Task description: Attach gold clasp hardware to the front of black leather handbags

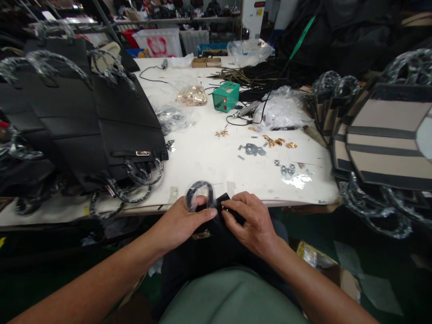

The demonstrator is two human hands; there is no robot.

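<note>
A black bag panel (216,240) lies over my lap at the table's front edge. Its round handle (201,190), wrapped in clear plastic, stands up from it. My left hand (189,217) grips the panel at the foot of the handle, with the thumb lying across the front. On the right side of the panel, my right hand (249,219) has its thumb and index finger pinched on a small shiny metal piece (225,208), too small to make out fully. Below my left hand a metal plate (201,234) shows on the panel.
Black bag panels with wrapped handles (131,130) are stacked on the left, beige-lined panels (381,135) on the right. On the white table (202,153) lie grey metal plates (254,150), gold fittings (279,141), a green power box (226,96) and a corded tool (245,110).
</note>
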